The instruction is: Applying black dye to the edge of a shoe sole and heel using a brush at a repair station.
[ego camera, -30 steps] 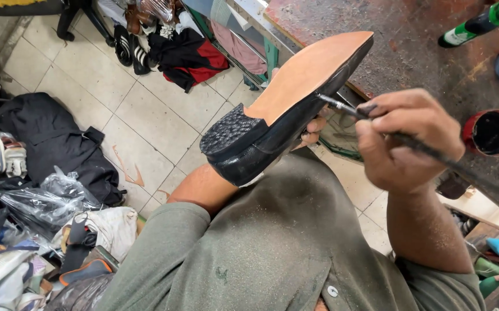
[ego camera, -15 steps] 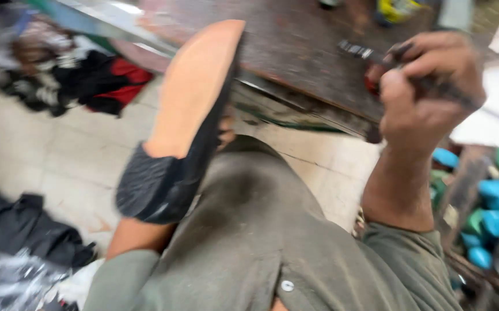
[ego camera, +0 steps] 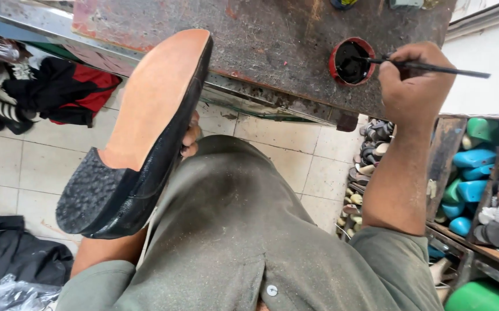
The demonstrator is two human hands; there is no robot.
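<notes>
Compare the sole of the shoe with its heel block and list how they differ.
The sole is smooth and tan; the heel is black and rough-textured. The sole is long and flat, the heel short and raised above it. The sole points toward the workbench, the heel toward the person. Both belong to the black shoe, turned bottom-up.

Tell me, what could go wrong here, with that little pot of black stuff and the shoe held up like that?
1. The small red round pot of black liquid sits near the edge of the worn dark workbench; a nudge from the right hand dipping the thin dark brush might tip it.
2. A loaded brush could drip onto the olive-green trousers.
3. The black leather shoe with a tan sole rests sole-up in the left hand, whose fingers barely show; it might slip.
</notes>
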